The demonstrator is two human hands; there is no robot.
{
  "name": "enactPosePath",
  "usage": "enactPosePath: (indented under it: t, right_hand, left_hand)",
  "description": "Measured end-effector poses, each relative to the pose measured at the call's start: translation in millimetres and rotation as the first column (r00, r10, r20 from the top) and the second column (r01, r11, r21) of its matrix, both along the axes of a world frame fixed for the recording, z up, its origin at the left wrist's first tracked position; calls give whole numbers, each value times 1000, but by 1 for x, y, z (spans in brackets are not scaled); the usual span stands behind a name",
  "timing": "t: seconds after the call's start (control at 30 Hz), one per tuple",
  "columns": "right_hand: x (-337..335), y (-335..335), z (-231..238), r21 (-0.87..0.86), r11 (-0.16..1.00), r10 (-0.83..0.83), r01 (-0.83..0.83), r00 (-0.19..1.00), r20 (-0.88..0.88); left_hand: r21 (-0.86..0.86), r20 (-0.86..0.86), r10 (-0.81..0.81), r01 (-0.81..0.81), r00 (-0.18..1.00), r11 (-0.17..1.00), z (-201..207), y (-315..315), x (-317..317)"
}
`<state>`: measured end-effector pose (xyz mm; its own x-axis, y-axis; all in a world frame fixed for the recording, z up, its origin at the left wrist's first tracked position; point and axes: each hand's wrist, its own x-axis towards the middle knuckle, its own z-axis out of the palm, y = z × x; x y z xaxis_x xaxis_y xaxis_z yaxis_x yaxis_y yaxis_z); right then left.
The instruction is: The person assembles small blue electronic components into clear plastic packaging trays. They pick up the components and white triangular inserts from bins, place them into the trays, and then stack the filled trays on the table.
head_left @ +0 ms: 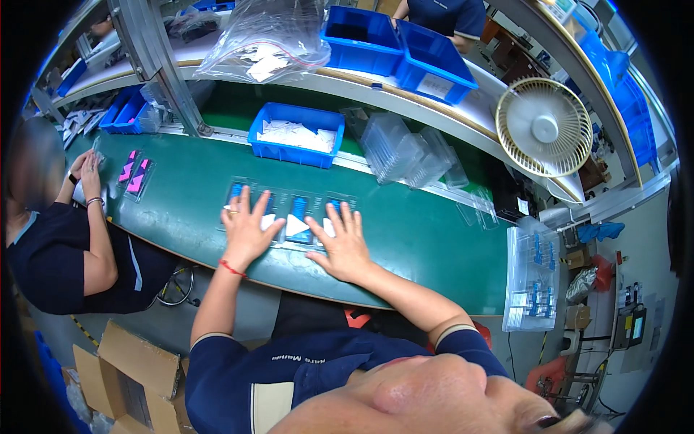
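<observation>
My left hand (pixel 248 230) lies flat with its fingers spread over the left part of a clear plastic tray (pixel 292 248) on the green table. My right hand (pixel 343 244) rests with fingers apart on the tray's right part. Several blue packs with white pieces sit in the tray. One blue pack (pixel 299 209) with a white piece (pixel 297 227) shows between my hands. The other packs are partly covered by my fingers. Neither hand grips anything.
Beyond my hands stand a blue bin (pixel 298 158) of white pieces and stacked clear trays (pixel 394 148). A co-worker (pixel 65 246) sits at the left near pink-and-black packs (pixel 137 176). Filled clear trays (pixel 515 278) stack at the right end, below a fan (pixel 544 128).
</observation>
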<state>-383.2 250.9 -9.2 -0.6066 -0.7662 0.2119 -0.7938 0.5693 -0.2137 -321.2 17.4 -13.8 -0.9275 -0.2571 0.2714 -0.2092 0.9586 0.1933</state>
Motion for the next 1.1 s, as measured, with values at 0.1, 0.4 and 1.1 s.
enactPosePath:
  t: [0.1,0.4,1.1]
  right_hand:
    - [-1,-71,-6,-42,999,24,-23,1000,16]
    - [-32,-214,-7,-368,916,246,-160,948,201]
    - [-21,-180,-20,-417,816,519,-399,823,229]
  left_hand:
    - [-45,-42,2,-4,999,999,-5,-73,2]
    - [-123,-25,89,-91,996,988,-3,-233,3]
    - [-110,-618,281,-434,735,894,-28,-278,34]
